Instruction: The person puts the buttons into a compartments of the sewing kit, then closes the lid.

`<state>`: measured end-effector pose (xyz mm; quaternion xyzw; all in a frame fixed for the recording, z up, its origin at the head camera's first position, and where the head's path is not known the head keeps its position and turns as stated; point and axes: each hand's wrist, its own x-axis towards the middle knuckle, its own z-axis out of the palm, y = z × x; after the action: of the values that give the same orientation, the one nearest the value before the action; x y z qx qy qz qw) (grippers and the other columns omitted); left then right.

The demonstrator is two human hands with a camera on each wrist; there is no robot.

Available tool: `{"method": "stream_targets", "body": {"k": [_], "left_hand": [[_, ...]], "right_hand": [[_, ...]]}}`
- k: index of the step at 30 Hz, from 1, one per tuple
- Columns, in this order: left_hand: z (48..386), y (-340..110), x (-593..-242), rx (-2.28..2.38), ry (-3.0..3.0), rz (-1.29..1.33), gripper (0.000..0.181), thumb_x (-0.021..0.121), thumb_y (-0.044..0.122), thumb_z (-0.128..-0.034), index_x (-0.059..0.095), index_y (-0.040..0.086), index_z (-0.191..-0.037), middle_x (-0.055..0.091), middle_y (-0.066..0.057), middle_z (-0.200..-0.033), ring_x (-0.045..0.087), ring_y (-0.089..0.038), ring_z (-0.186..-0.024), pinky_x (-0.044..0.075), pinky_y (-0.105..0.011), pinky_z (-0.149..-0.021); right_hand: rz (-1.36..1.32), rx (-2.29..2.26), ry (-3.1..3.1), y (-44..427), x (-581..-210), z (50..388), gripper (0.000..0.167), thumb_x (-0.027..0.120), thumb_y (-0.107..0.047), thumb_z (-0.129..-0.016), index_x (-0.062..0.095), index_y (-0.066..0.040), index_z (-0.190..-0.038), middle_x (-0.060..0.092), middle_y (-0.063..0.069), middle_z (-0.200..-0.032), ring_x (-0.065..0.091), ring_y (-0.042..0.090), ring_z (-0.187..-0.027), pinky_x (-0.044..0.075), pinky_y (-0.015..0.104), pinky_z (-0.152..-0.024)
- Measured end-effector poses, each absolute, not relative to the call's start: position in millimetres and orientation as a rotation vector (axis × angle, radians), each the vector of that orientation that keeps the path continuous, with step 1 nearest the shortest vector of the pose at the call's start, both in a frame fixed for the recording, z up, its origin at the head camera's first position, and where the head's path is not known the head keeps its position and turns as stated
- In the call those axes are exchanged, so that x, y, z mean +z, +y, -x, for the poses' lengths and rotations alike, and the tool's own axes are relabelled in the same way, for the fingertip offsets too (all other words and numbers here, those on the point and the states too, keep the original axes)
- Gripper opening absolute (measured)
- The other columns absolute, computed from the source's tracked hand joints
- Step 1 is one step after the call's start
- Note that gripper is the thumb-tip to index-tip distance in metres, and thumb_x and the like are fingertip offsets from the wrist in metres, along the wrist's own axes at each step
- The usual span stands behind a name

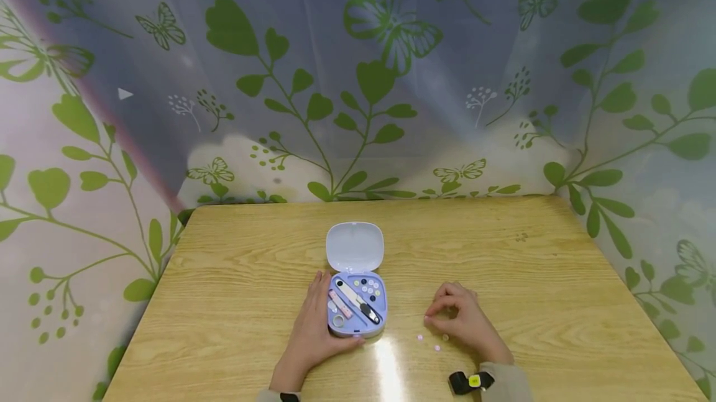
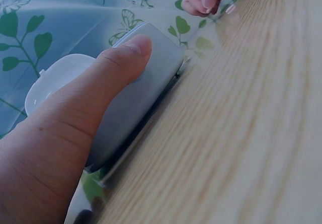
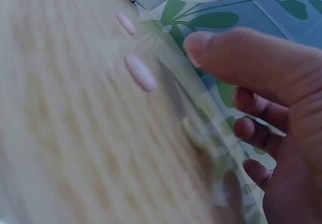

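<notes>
An open sewing kit box (image 1: 358, 329), pale purple with a white lid (image 1: 355, 246) tipped back, stands on the table. My left hand (image 1: 315, 327) grips it, fingers along its left side and thumb against its front wall. Inside lie a pair of thread snips (image 1: 358, 301), a rolled-up pink tape measure (image 1: 340, 304), a metal ring (image 1: 338, 321) and several buttons (image 1: 370, 287). To the right, my right hand (image 1: 461, 318) pinches a small pale button (image 2: 208, 11) between thumb and forefinger, mostly hidden by the fingertips. Two pink buttons (image 3: 141, 72) and a yellowish button (image 3: 192, 133) lie below that hand.
The wood-grain table (image 1: 252, 253) reaches back to a curtain (image 1: 268, 141) printed with leaves and butterflies. A black strap with a yellow-marked device (image 1: 472, 382) sits at my right wrist.
</notes>
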<state>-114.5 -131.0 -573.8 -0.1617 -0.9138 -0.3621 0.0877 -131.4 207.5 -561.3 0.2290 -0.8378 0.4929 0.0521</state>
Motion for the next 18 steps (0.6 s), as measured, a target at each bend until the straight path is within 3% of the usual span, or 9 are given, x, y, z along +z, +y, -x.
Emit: {"method": "stream_targets", "body": {"k": [3,10,18], "left_hand": [[114.8,-130.9,-573.6,-1.08,-2.723,0.482,0.138,0.082,0.073,-0.0571,0.017,0.006,-0.159,0.018,-0.018,-0.163,0.012,-0.029,-0.151,0.018,-0.051,-0.12],[114.8,-130.8,-574.5,-1.083,-2.728,0.475,0.139,0.082,0.074,-0.0563,0.016,0.007,-0.159,0.018,-0.018,-0.163,0.012,-0.03,-0.151,0.019,-0.051,-0.119],[115.2,-130.6,-575.6,-1.059,-2.685,0.506,0.14,0.083,0.073,-0.0553,0.018,0.005,-0.158,0.022,-0.017,-0.162,0.015,-0.032,-0.15,0.021,-0.054,-0.119]], "right_hand": [[-0.699,1.519,-2.515,203.8,-559.0,133.0,0.021,0.086,0.003,-0.069,0.075,-0.012,-0.075,0.058,0.003,-0.082,0.051,0.02,-0.083,0.025,0.031,-0.085],[-0.756,1.491,-2.442,187.0,-529.4,132.7,0.023,0.086,0.004,-0.068,0.075,-0.013,-0.077,0.055,0.003,-0.08,0.049,0.016,-0.081,0.033,0.024,-0.079],[-0.858,1.454,-2.381,167.8,-502.0,137.0,0.022,0.085,0.01,-0.067,0.075,-0.007,-0.076,0.055,0.011,-0.078,0.049,0.026,-0.079,0.025,0.029,-0.079]]}}
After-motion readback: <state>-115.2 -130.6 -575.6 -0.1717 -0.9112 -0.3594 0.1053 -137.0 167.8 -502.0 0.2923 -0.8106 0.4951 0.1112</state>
